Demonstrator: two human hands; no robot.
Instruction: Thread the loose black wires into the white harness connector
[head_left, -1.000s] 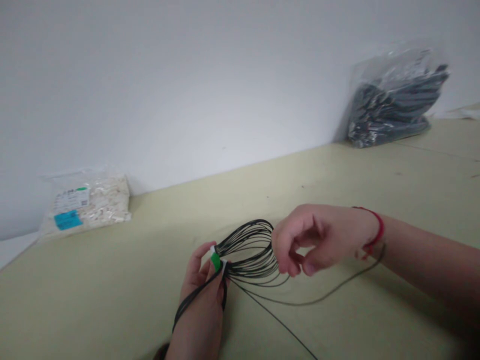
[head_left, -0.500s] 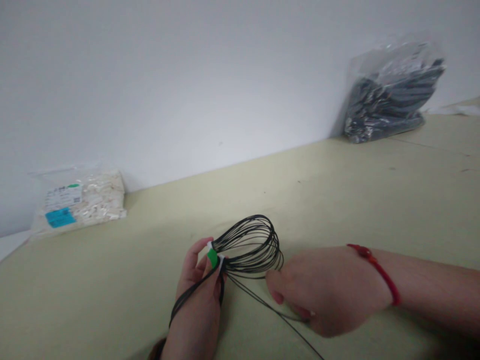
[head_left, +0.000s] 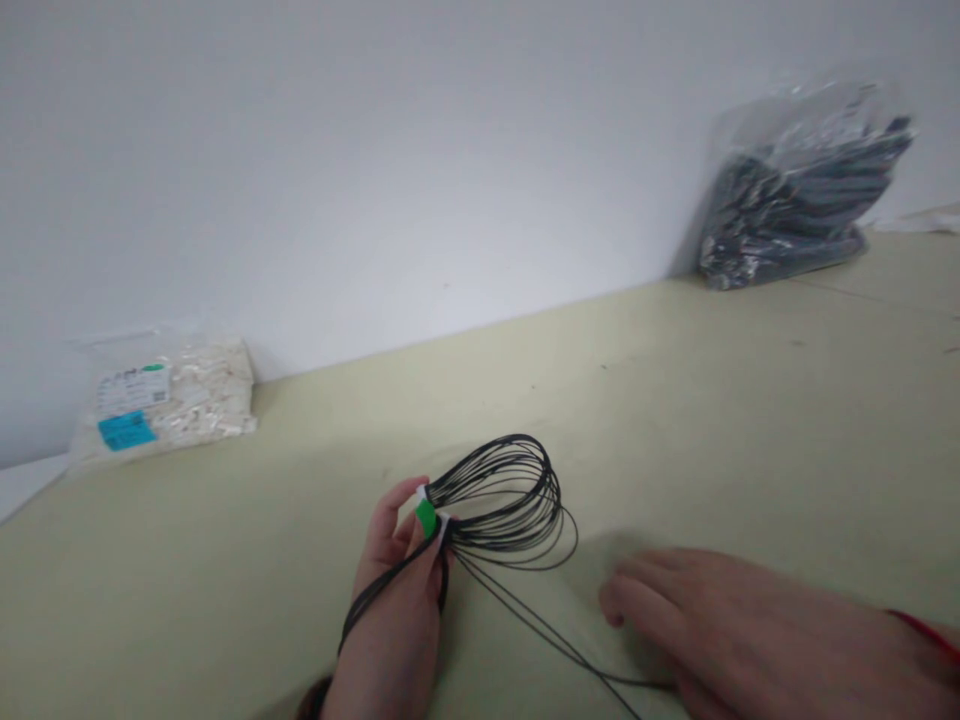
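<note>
My left hand (head_left: 405, 560) is closed around two white connectors, with a green piece (head_left: 426, 517) at the fingertips. Thin black wires (head_left: 551, 490) run between the connectors in a rounded loop to the right of that hand. More black wires hang back over my left wrist. A few loose wires (head_left: 540, 625) stretch from the lower connector toward the lower right. My right hand (head_left: 720, 620) is low over the table at the right, its fingers curled and slightly blurred; one loose wire passes under it, and its grip is hidden.
A clear bag of white parts (head_left: 202, 395) with a blue label lies at the left against the white wall. Another clear bag, holding dark items (head_left: 802, 210), leans on the wall at the back right. The pale table (head_left: 480, 390) has small specks.
My right hand has moved right and down, away from the wire loop. A strand at the loop's right side now bulges outward. My left hand has hardly moved.
</note>
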